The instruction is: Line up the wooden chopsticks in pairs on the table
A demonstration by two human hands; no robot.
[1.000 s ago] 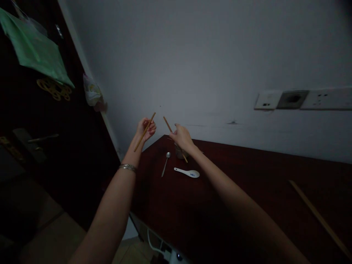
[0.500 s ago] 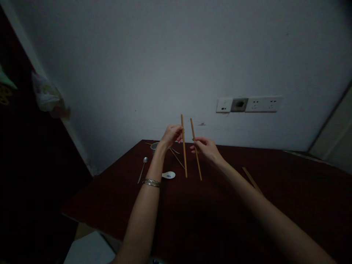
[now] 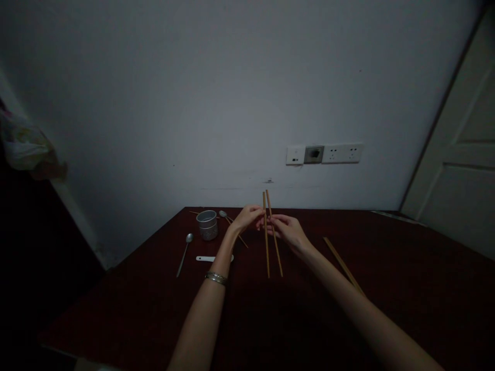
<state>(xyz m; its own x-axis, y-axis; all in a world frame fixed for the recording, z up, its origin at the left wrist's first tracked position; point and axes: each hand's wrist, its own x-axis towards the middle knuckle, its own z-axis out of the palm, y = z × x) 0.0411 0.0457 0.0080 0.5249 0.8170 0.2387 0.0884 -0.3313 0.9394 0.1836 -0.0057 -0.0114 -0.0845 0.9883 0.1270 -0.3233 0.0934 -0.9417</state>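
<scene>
Two chopsticks paired upright, spoons still down

Metal spoon (image 3: pixel 184 253) and white ceramic spoon (image 3: pixel 214 258) lie on the table (image 3: pixel 406 288) beside a metal cup (image 3: pixel 207 224). Left hand (image 3: pixel 247 217) pinches one chopstick (image 3: pixel 266 242); right hand (image 3: pixel 286 229) pinches the other chopstick (image 3: pixel 275 242). Both are thin, tan, near-vertical, tops nearly touching, above the table's middle.

Two hands are up over the tabletop (image 3: pixel 386 288): the left hand (image 3: pixel 247 217) and the right hand (image 3: pixel 288 229). They hold two chopsticks, a left chopstick (image 3: pixel 266 247) and a right chopstick (image 3: pixel 275 247). One long stick (image 3: pixel 342 264) lies on the tabletop. There are two metal spoons (image 3: pixel 184 253) (image 3: pixel 223 214), one white spoon (image 3: pixel 204 258), one small cup (image 3: pixel 208 224) and one bracelet (image 3: pixel 216 278).
</scene>
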